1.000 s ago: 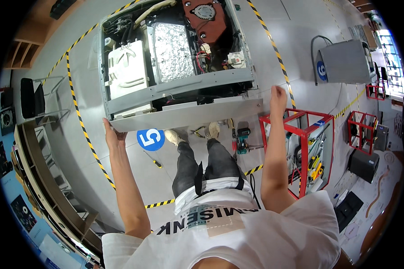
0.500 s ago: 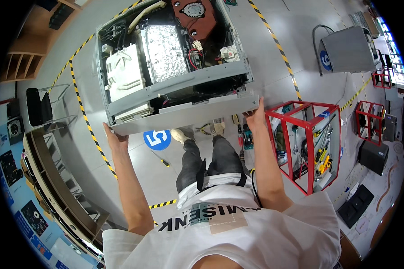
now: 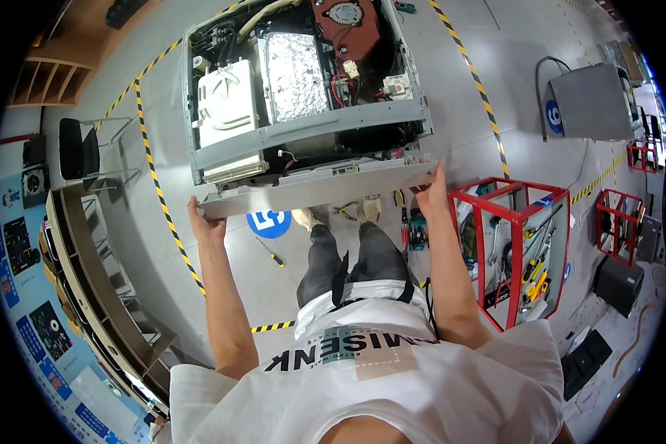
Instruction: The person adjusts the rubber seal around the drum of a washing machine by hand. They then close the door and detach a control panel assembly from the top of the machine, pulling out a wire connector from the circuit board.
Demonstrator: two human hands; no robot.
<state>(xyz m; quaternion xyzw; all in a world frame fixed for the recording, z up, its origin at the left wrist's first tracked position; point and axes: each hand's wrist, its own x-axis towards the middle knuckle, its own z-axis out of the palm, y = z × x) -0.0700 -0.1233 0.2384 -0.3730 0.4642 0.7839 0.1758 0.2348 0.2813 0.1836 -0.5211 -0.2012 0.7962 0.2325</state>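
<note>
An open-topped household appliance [image 3: 311,126], likely a washing machine, stands in front of me with its inside showing. My left hand [image 3: 207,222] grips the left end of its long light-grey front panel [image 3: 311,194], and my right hand [image 3: 434,194] grips the right end. The panel sits apart from the front frame, its back side partly showing. Thin wires [image 3: 288,157] run in the gap between them. Inside the housing are a white plastic box [image 3: 228,92], a foil-covered block [image 3: 294,78] and a reddish-brown plate [image 3: 348,33].
A red-framed tool rack [image 3: 518,214] with several hand tools stands to my right. On the floor near my feet lie a screwdriver [image 3: 277,259], pliers [image 3: 345,211] and a green-and-black power tool [image 3: 417,229]. A chair [image 3: 81,152] and a grey machine [image 3: 592,100] stand farther out.
Both hands have drawn the front panel away from the housing toward me, and the gap has widened. More of its back side and wires show. The whole view has shifted slightly.
</note>
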